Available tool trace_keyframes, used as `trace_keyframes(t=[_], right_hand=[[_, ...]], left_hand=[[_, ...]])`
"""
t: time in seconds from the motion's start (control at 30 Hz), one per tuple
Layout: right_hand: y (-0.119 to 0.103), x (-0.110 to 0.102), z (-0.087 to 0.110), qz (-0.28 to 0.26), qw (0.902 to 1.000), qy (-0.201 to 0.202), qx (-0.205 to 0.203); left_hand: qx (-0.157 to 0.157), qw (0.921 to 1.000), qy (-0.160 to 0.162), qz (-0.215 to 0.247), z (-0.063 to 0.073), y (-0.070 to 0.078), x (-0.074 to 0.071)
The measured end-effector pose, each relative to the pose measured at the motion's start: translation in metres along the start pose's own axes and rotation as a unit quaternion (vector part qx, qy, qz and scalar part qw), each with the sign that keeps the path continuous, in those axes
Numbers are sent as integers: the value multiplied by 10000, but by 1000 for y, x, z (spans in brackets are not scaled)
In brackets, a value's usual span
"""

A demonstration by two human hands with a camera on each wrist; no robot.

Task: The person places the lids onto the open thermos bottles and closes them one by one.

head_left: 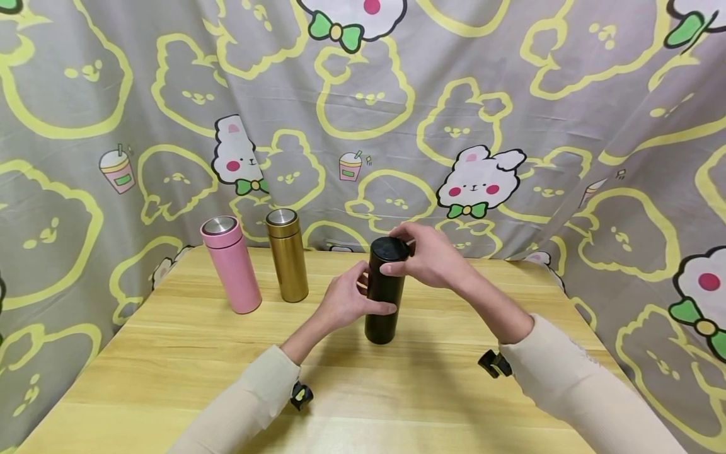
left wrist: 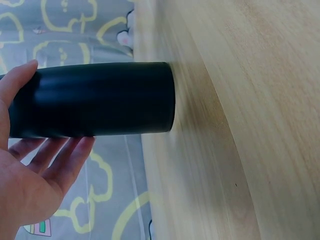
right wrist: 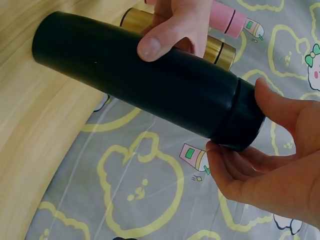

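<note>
A black thermos bottle (head_left: 381, 325) stands upright in front of the person, its base close over the table in the left wrist view. My left hand (head_left: 346, 296) grips the bottle's body from the left, thumb across the near side and fingers behind. Up at the top, my right hand (head_left: 431, 255) holds the black lid (right wrist: 243, 117) between thumb and fingers. The lid sits on the bottle, with a seam line below it in the right wrist view. In the left wrist view the bottle body (left wrist: 100, 100) hides part of the left hand's fingers (left wrist: 65, 160).
To the left stand a pink thermos bottle (head_left: 235, 274) and a gold thermos bottle (head_left: 289, 265), both with silver-topped lids. They share the light wooden table (head_left: 170, 378). A grey curtain (head_left: 391, 157) with yellow bear outlines and white rabbits hangs behind the table's far edge.
</note>
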State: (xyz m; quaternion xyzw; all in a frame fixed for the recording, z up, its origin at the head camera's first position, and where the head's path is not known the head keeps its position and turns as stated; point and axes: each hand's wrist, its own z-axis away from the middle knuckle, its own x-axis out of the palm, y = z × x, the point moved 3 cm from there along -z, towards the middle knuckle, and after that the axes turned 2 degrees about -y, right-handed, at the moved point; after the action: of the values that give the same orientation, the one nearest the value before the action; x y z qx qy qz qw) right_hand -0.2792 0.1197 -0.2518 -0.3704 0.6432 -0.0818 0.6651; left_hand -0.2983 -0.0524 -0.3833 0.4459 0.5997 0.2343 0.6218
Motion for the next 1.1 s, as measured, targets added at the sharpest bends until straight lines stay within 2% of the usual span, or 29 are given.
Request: trace_keyframes(t=[0.27, 0.83, 0.97, 1.1], right_hand=[[1, 5, 0, 135, 9987, 443, 231], [1, 8, 1, 174, 9964, 807, 198], [1, 7, 1, 224, 9970, 709, 206], [0, 3, 0, 258, 9989, 294, 266]], left_hand=[[30, 10000, 25, 5, 0, -1, 0], [113, 9999, 25, 14, 1, 0, 0], [115, 9999, 5, 21, 1, -1, 0], [105, 9999, -16, 4, 1, -1, 0]])
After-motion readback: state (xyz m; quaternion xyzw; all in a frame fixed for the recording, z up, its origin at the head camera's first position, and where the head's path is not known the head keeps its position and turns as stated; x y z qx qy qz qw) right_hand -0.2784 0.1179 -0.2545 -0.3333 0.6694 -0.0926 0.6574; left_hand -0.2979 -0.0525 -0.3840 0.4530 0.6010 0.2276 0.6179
